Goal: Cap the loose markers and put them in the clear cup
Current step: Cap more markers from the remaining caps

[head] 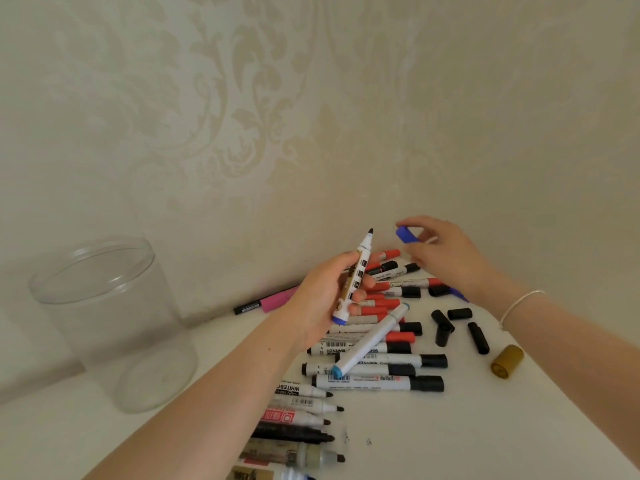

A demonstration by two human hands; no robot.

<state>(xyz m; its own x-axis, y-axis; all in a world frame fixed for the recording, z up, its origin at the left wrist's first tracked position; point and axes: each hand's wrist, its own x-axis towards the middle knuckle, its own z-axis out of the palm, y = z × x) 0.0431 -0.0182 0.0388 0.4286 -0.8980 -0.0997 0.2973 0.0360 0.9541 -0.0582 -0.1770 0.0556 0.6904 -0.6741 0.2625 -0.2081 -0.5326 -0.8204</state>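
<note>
Barely underway: the left hand (327,299) is gripping an uncapped marker (353,276), the right hand (446,252) is pinching its blue cap (407,234) just beside, while the clear cup (114,320) left of both is sitting empty.

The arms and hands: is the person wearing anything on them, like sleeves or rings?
Both arms are bare, with no sleeves in view. The right wrist wears a thin white string bracelet. The left hand shows no jewellery. A ring on the right hand cannot be told.
</note>
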